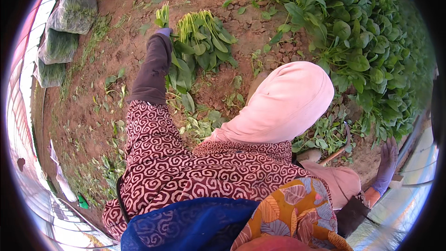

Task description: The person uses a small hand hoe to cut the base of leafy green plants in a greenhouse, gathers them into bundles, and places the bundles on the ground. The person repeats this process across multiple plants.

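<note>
My left hand point(165, 31), in a purple glove, reaches out over the soil and is closed around a bunch of leafy greens point(182, 73) that look like spinach. Cut stems stick out above the fist, and the leaves hang back toward me. Right beside it lies a pile of the same cut greens point(205, 40), stems pointing away from me. Far to the right, my right hand point(386, 165), also gloved, is stretched out flat at the edge of the bed, holding nothing. Between that hand and my pink-clad knee point(282, 101) lies a sickle point(336, 152) with a wooden handle.
Dense uncut spinach plants point(369, 52) fill the right side. Several clear plastic bags of greens point(75, 12) stand at the far left. Loose leaves point(202, 123) litter the brown soil point(104, 52). Plastic sheeting point(21, 118) curves along the left edge.
</note>
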The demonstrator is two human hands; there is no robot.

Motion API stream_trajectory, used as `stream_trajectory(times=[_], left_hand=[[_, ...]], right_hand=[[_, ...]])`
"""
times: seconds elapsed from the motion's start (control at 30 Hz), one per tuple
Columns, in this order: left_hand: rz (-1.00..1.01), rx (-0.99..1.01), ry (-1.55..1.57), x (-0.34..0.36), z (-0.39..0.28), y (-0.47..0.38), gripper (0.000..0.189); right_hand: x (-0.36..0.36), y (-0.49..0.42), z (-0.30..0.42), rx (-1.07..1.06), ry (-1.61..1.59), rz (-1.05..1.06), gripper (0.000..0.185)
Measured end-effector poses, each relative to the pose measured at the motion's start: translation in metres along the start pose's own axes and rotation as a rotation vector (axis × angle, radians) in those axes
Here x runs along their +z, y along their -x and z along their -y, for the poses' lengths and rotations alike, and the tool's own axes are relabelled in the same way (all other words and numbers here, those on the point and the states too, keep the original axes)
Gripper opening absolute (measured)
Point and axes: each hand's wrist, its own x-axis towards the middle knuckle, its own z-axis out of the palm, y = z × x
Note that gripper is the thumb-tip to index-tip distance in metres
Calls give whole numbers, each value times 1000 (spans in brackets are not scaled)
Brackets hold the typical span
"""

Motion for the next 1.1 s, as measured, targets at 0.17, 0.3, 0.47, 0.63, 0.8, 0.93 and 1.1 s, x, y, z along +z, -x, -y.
stream_trajectory(times=[0.17, 0.3, 0.47, 0.63, 0.8, 0.93, 1.1], left_hand=[[184, -232, 0, 31, -26, -15, 77], [309, -230, -421, 76, -46, 7, 81], [5, -141, 47, 131, -25, 19, 78], [83, -49, -177, 105, -26, -20, 64], [140, 591, -175, 62, -135, -15, 55], [590, 852, -41, 50, -288, 128, 43], [1208, 1137, -620, 91, -427, 356, 41]], right_hand=[[-21, 31, -4, 64, 73, -34, 53], [-20, 65, -14, 184, 130, -132, 52], [-35, 114, -58, 258, 26, -206, 51], [-44, 143, -156, 407, -128, -413, 42], [-31, 136, -304, 583, -268, -598, 45], [-10, 115, -405, 626, -94, -627, 48], [30, 84, -440, 539, 313, -585, 52]])
